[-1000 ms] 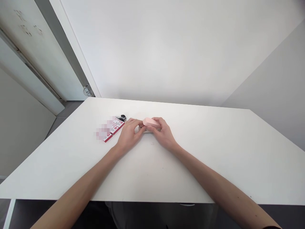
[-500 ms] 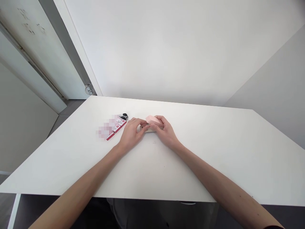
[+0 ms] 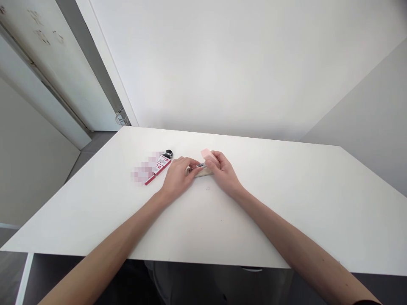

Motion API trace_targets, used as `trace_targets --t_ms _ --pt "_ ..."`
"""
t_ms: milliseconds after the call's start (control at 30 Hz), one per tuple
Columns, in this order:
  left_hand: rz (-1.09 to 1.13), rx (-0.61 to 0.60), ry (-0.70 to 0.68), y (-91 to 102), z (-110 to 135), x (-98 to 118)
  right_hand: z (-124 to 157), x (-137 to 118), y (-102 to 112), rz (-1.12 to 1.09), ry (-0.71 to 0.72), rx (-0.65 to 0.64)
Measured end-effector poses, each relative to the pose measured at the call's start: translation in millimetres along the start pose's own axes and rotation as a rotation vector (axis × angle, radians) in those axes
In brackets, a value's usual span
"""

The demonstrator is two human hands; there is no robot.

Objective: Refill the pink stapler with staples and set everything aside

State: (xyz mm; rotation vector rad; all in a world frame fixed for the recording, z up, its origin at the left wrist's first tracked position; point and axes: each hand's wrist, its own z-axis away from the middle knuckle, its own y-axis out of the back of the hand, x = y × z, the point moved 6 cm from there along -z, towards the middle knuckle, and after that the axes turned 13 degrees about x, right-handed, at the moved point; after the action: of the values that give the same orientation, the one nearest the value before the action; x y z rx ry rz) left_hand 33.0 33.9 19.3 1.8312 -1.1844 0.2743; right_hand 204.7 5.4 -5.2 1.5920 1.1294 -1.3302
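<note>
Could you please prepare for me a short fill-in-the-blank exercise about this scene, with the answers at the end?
1. The right hand holds a raised part coloured ____.
2. The red-and-white boxes lie to the ____ of the left hand.
3. The small object by the far end of the boxes is mostly ____ in colour.
4. The table has a ____ top.

Missing words: pink; left; black; white.

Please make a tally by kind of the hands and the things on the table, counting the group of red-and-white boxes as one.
Hands: 2, the left hand and the right hand
Pink-topped stapler: 1
Group of red-and-white boxes, partly pixelated: 1
Small black object: 1
Total: 5
</note>
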Motion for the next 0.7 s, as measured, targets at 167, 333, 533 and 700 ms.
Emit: trace_targets --t_ms 167,333,533,700 --pt "-0.023 -0.035 -0.021 -4.1 1 -1 2 -4 -6 -0.148 -0.033 -0.055" --pt "-0.008 -0.042 -0.005 -4.8 2 -3 2 -5 -10 -0.235 -0.025 -0.088" --pt "0.008 -0.093 0.001 -9.1 2 -7 -6 4 -1 -0.288 -0.085 -0.009" --pt "-0.016 -0.166 -0.014 -13.9 4 -9 -13 8 5 -0.382 -0.172 0.019"
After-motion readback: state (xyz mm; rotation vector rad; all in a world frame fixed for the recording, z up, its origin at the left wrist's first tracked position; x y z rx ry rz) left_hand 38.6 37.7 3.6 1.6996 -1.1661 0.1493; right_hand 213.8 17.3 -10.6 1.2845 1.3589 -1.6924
